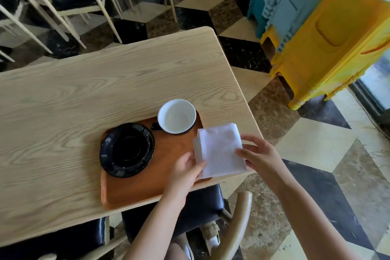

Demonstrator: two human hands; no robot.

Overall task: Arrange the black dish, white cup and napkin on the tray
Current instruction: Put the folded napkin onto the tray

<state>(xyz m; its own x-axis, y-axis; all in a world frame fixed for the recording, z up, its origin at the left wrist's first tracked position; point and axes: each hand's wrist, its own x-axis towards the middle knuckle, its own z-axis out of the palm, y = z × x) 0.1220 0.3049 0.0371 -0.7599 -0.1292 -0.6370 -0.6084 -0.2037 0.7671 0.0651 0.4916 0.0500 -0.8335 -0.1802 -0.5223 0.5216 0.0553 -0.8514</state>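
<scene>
while both hands pinch the folded napkin (219, 150) right of centre, the left hand (185, 170) grips its lower corner and the right hand (256, 152) its right edge. dish (126, 150) and cup (176, 116) sit on the tray (135, 192).

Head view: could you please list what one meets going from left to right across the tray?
black dish → white cup → left hand → napkin → right hand, all above the tray.
</scene>
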